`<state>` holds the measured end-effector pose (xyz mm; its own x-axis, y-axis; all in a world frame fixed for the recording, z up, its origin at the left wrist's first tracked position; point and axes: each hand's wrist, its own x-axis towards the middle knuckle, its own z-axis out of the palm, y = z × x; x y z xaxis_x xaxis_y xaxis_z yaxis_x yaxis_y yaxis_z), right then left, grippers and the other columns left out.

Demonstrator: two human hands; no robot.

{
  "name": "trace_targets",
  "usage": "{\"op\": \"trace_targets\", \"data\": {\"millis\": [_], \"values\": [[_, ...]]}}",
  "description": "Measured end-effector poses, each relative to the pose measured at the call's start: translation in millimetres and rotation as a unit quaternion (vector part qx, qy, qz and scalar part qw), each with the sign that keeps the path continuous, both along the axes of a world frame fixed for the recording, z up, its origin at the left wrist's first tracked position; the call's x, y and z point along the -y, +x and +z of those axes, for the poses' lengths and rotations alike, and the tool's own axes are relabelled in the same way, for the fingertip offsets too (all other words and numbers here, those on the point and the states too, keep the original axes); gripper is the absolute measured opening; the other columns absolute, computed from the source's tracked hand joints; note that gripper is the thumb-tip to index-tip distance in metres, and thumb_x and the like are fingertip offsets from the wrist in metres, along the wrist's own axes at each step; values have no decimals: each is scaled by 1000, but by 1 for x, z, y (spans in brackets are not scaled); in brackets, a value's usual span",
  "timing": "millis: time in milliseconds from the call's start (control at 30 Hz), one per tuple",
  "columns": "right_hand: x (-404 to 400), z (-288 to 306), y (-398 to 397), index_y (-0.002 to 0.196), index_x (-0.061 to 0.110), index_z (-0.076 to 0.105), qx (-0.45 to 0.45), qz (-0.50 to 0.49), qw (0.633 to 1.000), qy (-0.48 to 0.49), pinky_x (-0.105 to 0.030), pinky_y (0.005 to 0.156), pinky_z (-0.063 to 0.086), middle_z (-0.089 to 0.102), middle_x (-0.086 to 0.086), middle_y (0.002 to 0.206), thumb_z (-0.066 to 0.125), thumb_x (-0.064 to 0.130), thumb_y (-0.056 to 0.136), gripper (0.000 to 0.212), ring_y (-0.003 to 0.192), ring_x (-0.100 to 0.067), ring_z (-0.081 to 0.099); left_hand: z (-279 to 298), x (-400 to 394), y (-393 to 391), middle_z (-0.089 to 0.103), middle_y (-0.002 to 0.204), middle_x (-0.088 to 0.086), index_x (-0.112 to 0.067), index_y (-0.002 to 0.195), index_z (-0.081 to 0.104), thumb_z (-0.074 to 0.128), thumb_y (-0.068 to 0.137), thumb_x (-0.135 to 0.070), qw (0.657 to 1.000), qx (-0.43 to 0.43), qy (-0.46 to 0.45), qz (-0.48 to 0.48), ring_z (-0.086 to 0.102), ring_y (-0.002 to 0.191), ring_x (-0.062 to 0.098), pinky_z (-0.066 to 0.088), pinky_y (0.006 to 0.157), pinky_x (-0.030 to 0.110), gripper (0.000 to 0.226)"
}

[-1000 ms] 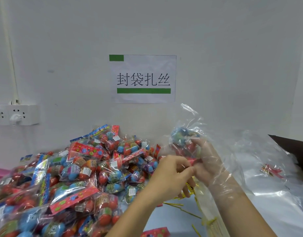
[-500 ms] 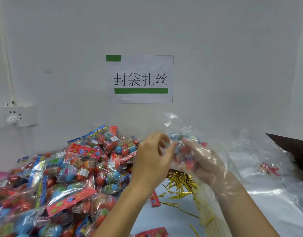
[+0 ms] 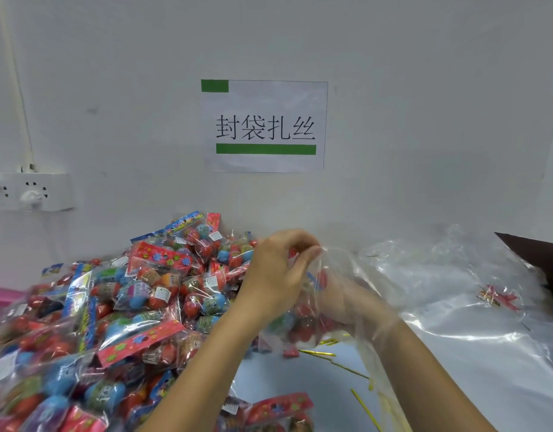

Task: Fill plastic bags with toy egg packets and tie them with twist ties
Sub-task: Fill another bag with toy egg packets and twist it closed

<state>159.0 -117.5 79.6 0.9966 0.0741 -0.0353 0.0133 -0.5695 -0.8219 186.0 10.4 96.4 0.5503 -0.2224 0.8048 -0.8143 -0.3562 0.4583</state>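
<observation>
Two hands work on one clear thin plastic bag (image 3: 337,275), held above the pale worktop (image 3: 300,375) just right of the heap of red-and-blue toy egg packets (image 3: 113,307). The left hand (image 3: 278,275) pinches the bag's rim between thumb and curled fingers (image 3: 309,254). The right hand (image 3: 347,304) is inside the bag, seen through the film, and seems to hold packets there; whether its fingers are curled or straight I cannot tell. I judge the film light, limp and slippery, likely to crease or slide, so the rim is best gathered into a neck above the packets and held firmly there. Thin gold twist ties (image 3: 319,353) lie on the worktop below the bag, within reach; they look stiff enough to bend and hold.
</observation>
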Motion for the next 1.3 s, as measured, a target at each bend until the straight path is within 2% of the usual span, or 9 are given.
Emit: {"op": "trace_targets", "data": {"millis": [67,167,367,533,700,800,967,1167,1300], "values": [[2,4,12,104,24,51,107,-13,993,-57,-1,52,40,51,19,72,53,18,103,7,62,4,54,2,0,0,69,75,-8,-14,82,73,69,91,-7,1000,10,-13,4,60,75,5,38,69,4,12],[11,6,14,100,24,57,96,-26,995,-24,-4,55,44,55,12,78,56,43,99,19,69,-1,60,0,-1,2,66,70,-12,-13,80,74,70,90,-7,1000,-4,-17,6,58,71,1,38,66,3,12],[36,18,-3,82,5,69,32,14,964,265,-22,52,45,57,-10,69,73,13,89,11,54,-14,58,-5,0,5,68,71,-7,-15,82,75,69,91,-11,1000,-14,12,20,59,74,9,45,62,11,12],[51,37,-7,34,19,59,12,-36,992,120,-12,35,33,48,10,38,59,30,99,65,31,-3,45,-10,4,7,66,68,-10,-16,82,74,66,93,-15,998,-33,16,44,59,68,7,43,60,11,14],[64,45,-15,80,2,63,77,-33,984,160,-44,75,48,53,-18,90,56,6,100,21,84,-22,43,-15,3,9,61,65,-11,-19,76,65,62,96,-15,994,-91,28,51,55,58,1,42,57,11,20],[65,50,-15,100,-2,64,128,-39,981,139,-50,95,56,67,-22,113,59,14,100,17,99,-35,71,-15,0,10,65,70,-6,-18,77,65,59,96,-16,988,-134,72,39,54,60,3,45,59,14,20],[57,53,-21,84,-4,66,131,21,987,87,-33,68,63,77,-6,78,54,7,101,24,76,-22,77,-4,-5,1,65,97,-6,-19,101,64,59,95,-20,979,-171,107,21,61,82,6,45,66,9,8],[26,53,-18,89,2,62,159,1,980,-123,-38,63,46,59,-4,72,53,36,94,36,68,-20,54,23,13,-37,57,107,-14,-36,112,55,50,71,-83,982,-181,42,-42,58,91,1,44,69,15,63],[18,49,-15,75,11,61,137,-5,976,-168,-29,58,40,54,-2,64,53,16,94,21,64,-19,51,29,17,-42,64,96,-8,-25,94,69,68,88,-47,987,-141,76,17,61,83,7,47,70,22,23]]}}
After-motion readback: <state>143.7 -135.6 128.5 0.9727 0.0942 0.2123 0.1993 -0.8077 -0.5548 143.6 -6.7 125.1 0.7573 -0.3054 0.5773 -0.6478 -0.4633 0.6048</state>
